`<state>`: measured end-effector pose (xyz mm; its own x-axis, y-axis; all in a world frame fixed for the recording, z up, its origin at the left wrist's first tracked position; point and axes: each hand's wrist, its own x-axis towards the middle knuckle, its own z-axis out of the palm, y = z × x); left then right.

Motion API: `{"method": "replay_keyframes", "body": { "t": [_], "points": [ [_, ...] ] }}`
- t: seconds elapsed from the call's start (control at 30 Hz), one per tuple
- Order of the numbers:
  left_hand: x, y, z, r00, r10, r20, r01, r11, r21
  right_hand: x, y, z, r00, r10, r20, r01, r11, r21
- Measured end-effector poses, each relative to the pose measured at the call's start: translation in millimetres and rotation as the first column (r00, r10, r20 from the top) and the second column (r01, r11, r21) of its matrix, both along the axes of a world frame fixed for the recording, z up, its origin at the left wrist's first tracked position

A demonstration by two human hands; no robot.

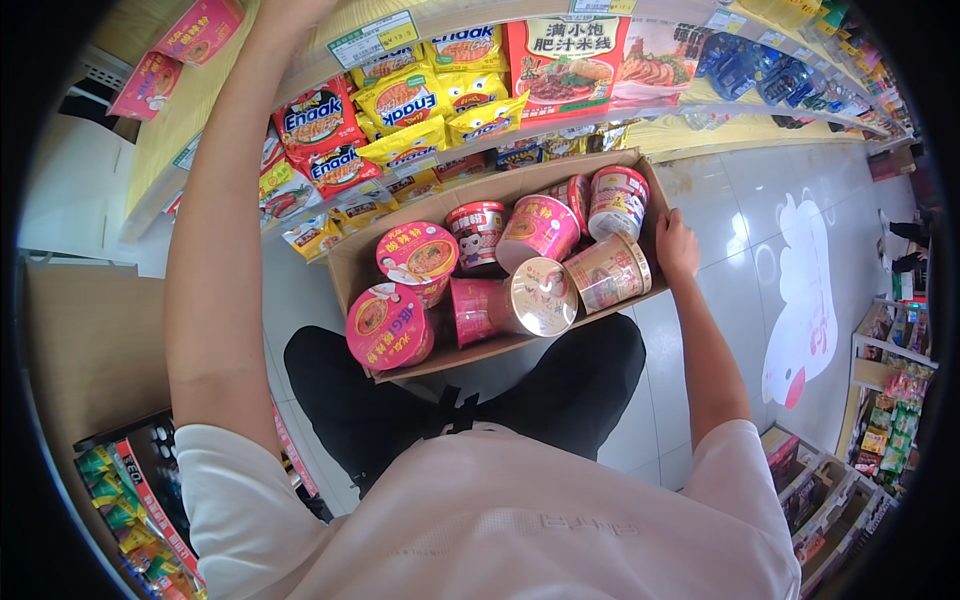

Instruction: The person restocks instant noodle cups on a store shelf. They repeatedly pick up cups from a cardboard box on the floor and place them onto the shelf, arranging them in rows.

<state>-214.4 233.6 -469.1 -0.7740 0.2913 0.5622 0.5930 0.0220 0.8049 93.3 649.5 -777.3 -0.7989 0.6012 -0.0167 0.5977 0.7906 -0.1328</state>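
Observation:
An open cardboard box (480, 358) filled with instant noodle cups rests at my knees, beside a store shelf. My right hand (677, 244) grips the box's right end. Pink cups (388, 326) lie at the left of the box, red-lidded cups (619, 201) at the back, and a paper cup with a clear lid (609, 271) near the right end. My left arm reaches up over the upper shelf; my left hand (298, 6) is only partly in view at the top edge, its fingers cut off. Two pink noodle packages (198, 31) stand on that shelf left of the arm.
Yellow and red noodle bags (400, 101) and a red noodle box (566, 64) fill the shelf ahead, whose wooden edge (450, 22) carries price tags. Blue packages (739, 67) stand farther right. Product racks (825, 495) stand at the lower right, on a tiled floor (720, 315).

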Motion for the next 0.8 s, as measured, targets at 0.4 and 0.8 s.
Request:
{"method": "replay_keyframes", "body": {
  "t": [0.4, 0.8],
  "points": [
    [57, -27, -6, 0.671, 0.420, -0.611, -0.644, 0.739, -0.199, 1, 1, 2, 1.000, -0.009, 0.004, 0.009, 1.000, 0.013],
    [244, -130, -230, 0.818, 0.530, -0.225, -0.569, 0.682, -0.460, 0, -2, 4, 1.000, -0.021, 0.007, 0.021, 1.000, -0.007]
  ]
}}
